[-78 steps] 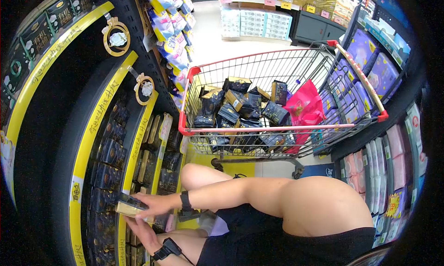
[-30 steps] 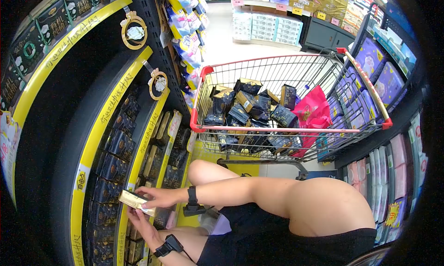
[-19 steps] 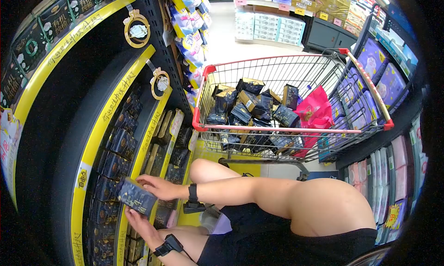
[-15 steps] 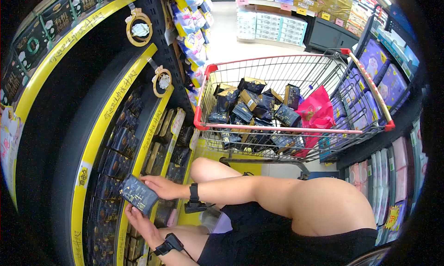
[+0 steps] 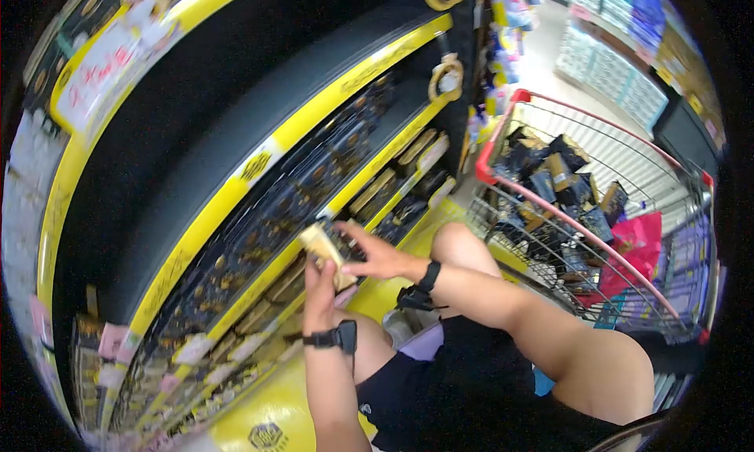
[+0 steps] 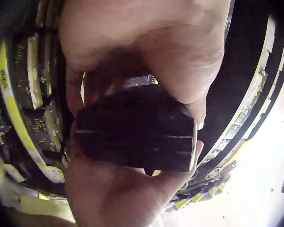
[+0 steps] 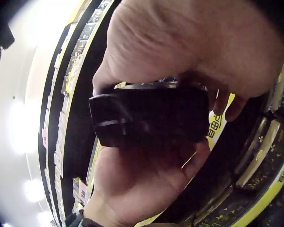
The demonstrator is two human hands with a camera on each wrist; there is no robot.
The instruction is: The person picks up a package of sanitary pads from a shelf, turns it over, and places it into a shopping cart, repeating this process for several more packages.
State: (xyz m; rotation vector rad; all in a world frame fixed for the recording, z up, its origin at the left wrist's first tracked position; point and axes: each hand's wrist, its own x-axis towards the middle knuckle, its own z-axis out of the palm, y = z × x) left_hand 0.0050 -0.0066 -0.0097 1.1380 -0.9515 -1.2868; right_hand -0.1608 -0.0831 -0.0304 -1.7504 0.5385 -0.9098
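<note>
A small pack (image 5: 326, 252) with a pale gold side is held between both hands in front of the lower shelves. The left hand (image 5: 318, 291) grips its near side, thumb and fingers around it. From the right, the right hand (image 5: 381, 256) holds the other side, fingers bent over it. In the left wrist view the pack (image 6: 135, 130) shows a dark face between the left hand (image 6: 146, 38) above and the right hand (image 6: 113, 189) below. The right wrist view has the dark pack (image 7: 149, 116) between the right hand (image 7: 194, 42) and the left hand (image 7: 137, 175).
Shelves with yellow edges (image 5: 259, 165) and rows of dark packs (image 5: 314, 177) stand at the left. A wire cart (image 5: 565, 216) with a red rim, at the right, holds several dark packs (image 5: 542, 185) and a pink bag (image 5: 632, 252). The person's knee (image 5: 463, 244) lies between.
The head view has swung left, so cart and hands appear farther right. The pack has been turned from its dark lettered face to its pale gold side, still in both hands.
</note>
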